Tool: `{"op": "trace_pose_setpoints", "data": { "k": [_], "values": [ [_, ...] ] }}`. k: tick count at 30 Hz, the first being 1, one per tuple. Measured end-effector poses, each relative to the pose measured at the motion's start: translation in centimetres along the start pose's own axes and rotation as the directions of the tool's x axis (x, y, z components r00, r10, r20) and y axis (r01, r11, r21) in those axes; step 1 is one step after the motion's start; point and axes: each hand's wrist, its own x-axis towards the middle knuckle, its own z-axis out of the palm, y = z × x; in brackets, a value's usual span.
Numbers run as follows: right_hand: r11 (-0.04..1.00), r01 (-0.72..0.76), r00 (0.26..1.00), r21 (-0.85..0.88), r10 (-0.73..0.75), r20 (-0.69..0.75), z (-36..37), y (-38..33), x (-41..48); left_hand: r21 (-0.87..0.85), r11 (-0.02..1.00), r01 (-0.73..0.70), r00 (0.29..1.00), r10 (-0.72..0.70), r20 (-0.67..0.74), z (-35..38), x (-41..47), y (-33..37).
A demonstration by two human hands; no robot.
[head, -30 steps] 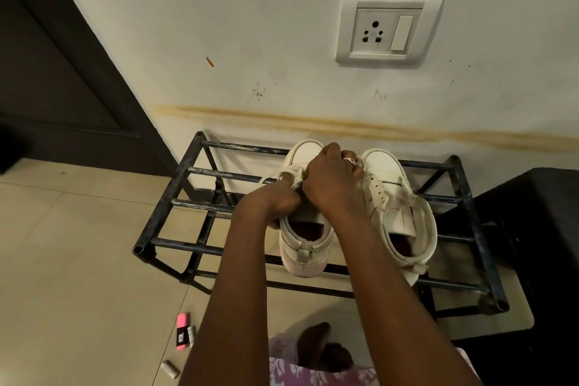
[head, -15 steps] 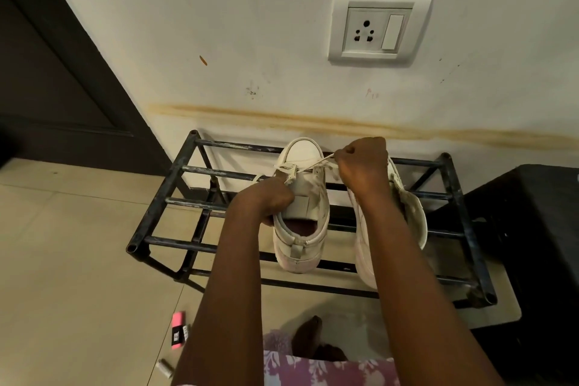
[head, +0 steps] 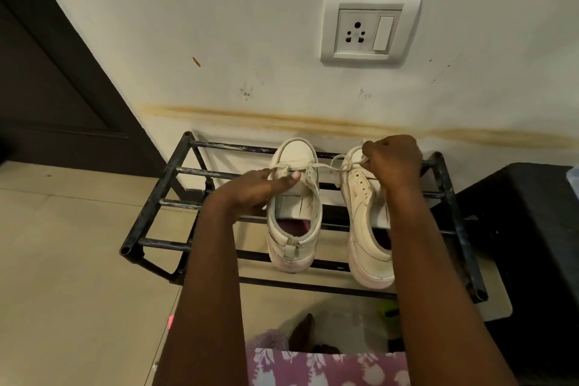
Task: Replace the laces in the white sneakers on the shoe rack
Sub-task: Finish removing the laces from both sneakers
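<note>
The right hand (head: pixel 393 163) covers the toe and upper eyelets of the right sneaker (head: pixel 366 229), and its curled fingers (head: pixel 371 150) hide where the lace (head: pixel 336 164) ends. The right forearm crosses that shoe's outer side. At the lower left, a pink object (head: pixel 171 321) is mostly hidden behind the left forearm, and a green object (head: pixel 388 312) near the bottom is too blurred to tell.

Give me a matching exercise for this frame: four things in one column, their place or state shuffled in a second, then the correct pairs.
Things:
1. left hand
2. right hand
3. white electrical wall socket
4. black metal shoe rack

Places or states:
A. mounted on the wall above the rack
B. thumb pressing on the left white sneaker's tongue
C. stands on the floor against the wall
D. pinching the white lace above the right white sneaker

Pairs: 1-B, 2-D, 3-A, 4-C
</note>
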Motion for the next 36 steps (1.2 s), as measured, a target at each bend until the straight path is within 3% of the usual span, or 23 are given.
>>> {"op": "trace_pose_setpoints", "data": {
  "k": [3,5,7,14,20,25,32,36],
  "values": [
    [0.998,0.025,0.999,0.050,-0.027,0.038,1.3,-1.1,-1.2,0.098,0.993,-0.063,0.969,0.085,-0.232,-0.5,0.6,-0.2],
    [0.998,0.044,0.996,0.047,-0.047,0.074,2.7,-1.7,-1.9,0.195,0.973,-0.125,0.869,0.202,-0.451,-0.6,1.7,-0.7],
    [0.998,0.058,0.992,-0.032,-0.054,0.114,4.1,-1.7,-2.5,0.317,0.935,-0.156,0.766,0.317,-0.560,-0.6,2.7,-1.0],
    [0.953,0.138,0.956,-0.271,-0.057,0.287,6.0,-0.8,-3.5,0.608,0.774,-0.174,0.730,0.516,-0.448,0.6,4.6,-1.8],
    [0.989,0.039,0.958,-0.144,0.003,0.285,5.4,-1.5,-4.2,0.507,0.844,-0.173,0.695,0.470,-0.545,1.0,4.7,-1.5],
    [0.992,0.002,0.957,-0.125,0.035,0.289,5.5,-2.1,-4.8,0.409,0.897,-0.169,0.730,0.393,-0.559,1.4,4.6,-1.3],
    [0.984,0.003,0.944,-0.180,0.056,0.324,6.0,-2.5,-5.7,0.188,0.962,-0.200,0.758,0.273,-0.592,1.4,4.3,-1.1],
    [0.931,0.131,0.947,-0.341,-0.015,0.322,6.0,-2.9,-6.9,0.105,0.970,-0.221,0.755,0.238,-0.612,1.2,4.5,-1.1]
  ]
}}
